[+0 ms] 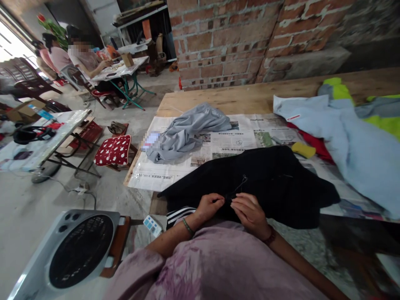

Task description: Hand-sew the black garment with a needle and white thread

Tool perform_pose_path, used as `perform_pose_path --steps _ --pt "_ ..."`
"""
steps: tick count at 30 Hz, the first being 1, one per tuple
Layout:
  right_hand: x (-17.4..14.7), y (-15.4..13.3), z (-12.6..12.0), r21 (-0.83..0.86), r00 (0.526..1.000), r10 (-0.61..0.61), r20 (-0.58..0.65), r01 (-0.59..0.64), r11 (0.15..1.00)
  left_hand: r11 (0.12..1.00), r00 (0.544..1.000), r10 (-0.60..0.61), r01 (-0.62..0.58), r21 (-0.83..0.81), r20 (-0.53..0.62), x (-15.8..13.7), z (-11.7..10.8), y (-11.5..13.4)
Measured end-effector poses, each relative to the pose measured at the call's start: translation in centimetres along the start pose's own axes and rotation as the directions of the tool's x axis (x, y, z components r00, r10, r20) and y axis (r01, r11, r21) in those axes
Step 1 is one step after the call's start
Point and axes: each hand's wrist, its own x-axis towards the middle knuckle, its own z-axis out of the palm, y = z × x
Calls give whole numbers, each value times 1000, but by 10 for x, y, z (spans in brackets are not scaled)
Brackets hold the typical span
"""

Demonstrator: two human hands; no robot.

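A black garment [262, 177] lies across the near side of the table and hangs toward my lap, with black-and-white stripes [178, 215] at its left end. My left hand [208, 208] is closed, its thumb and forefinger pinching a small gathered bit of the black cloth. Close on its right, my right hand [250, 212] pinches the same spot, other fingers bent. A loose curl of thin pale thread [243, 181] lies on the cloth just above the fingertips. Whether a needle is between the fingers is too small to tell.
Newspaper [156, 177] covers the wooden table [181, 100]. On it lie a grey garment [193, 125], a yellow piece [303, 150] and a pale blue garment [346, 125]. A floor fan [81, 250] and red stool [113, 151] stand left. Several people sit farther back.
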Motion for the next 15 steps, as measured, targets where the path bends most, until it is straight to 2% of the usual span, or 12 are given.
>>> perform_pose_path --steps 4,9,15 --pt "-11 4 0 0 999 7 48 -7 1000 999 1000 27 -28 39 9 -1 -1 2" --pt "-12 3 -2 23 999 48 4 -48 999 993 995 93 -91 73 -21 -2 1 3" --pt "-9 0 -2 31 999 29 -23 -28 999 995 994 65 -59 75 -84 -2 3 1"
